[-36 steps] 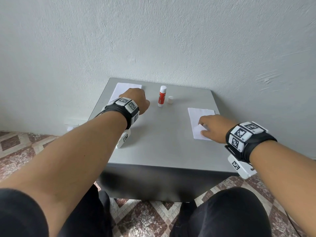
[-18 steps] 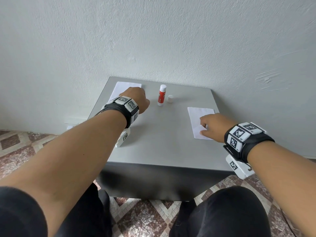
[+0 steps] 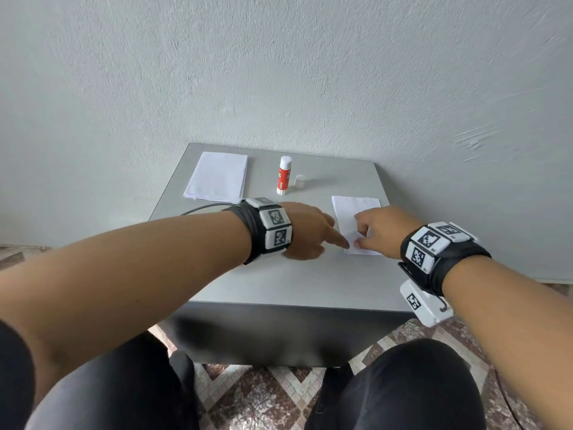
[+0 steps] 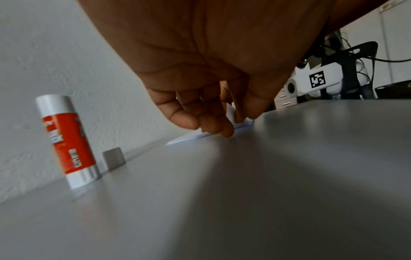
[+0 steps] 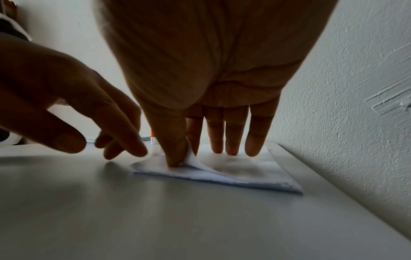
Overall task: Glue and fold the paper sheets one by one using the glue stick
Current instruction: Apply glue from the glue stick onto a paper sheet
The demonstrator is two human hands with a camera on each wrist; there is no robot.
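On the right of the grey table (image 3: 279, 280) lies a small stack of white paper sheets (image 3: 350, 212). My right hand (image 3: 370, 232) rests on it. In the right wrist view the thumb and index finger pinch the raised near-left corner of the top sheet (image 5: 193, 160), while the other fingers (image 5: 255, 140) lie straight on the paper. My left hand (image 3: 322, 234) reaches in from the left, fingers extended, the index tip at the stack's near-left corner. A red and white glue stick (image 3: 284, 175) stands uncapped at the back, apart from both hands.
The glue stick's white cap (image 3: 299, 181) stands just to the stick's right. A larger stack of white sheets (image 3: 217, 176) lies at the back left corner. A textured wall rises directly behind the table. My knees are below the table's front edge.
My left hand has left the back-left sheets and crossed to the right-hand stack. My right thumb has lifted a corner of the top sheet there.
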